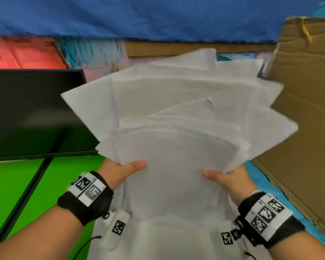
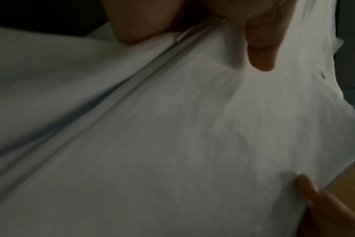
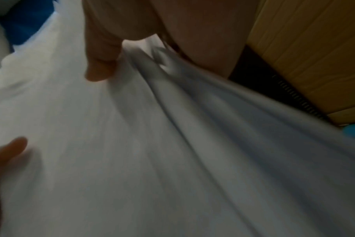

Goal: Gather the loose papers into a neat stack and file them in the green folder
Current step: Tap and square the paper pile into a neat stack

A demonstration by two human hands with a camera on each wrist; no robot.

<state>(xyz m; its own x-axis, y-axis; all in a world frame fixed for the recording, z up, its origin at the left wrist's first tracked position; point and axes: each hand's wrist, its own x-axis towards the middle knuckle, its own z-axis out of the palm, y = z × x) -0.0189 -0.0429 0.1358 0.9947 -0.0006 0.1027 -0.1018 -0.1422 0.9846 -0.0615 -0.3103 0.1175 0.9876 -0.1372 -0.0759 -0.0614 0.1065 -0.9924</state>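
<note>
Two hands hold one big bunch of white papers (image 1: 176, 128) up in the air, close to the person's body. The left hand (image 1: 120, 171) grips the near left edge, with its thumb lying on top of the sheets. The right hand (image 1: 227, 177) grips the near right edge in the same way, thumb on top. In the wrist views each thumb presses down on the top sheet, and the other fingers are hidden under the bunch. Both wrists bend up a little and the arms reach forward side by side.

From the hands, the papers run away from the person, long side pointing forward. They are not neat yet. Their far corners fan out to the left and to the right, like an open fan.

Down on the left lies a bright green surface (image 1: 36, 194). I think it is the green folder, but I cannot tell for sure. It is nearer to the left hand. A black slanted board (image 1: 36, 109) stands behind it. On the right is a brown cardboard box (image 1: 304, 91), just beside the fanned corners. Farthest away hangs a blue cloth (image 1: 139, 19).

I think the sheets need squaring up, then must go down and left.
</note>
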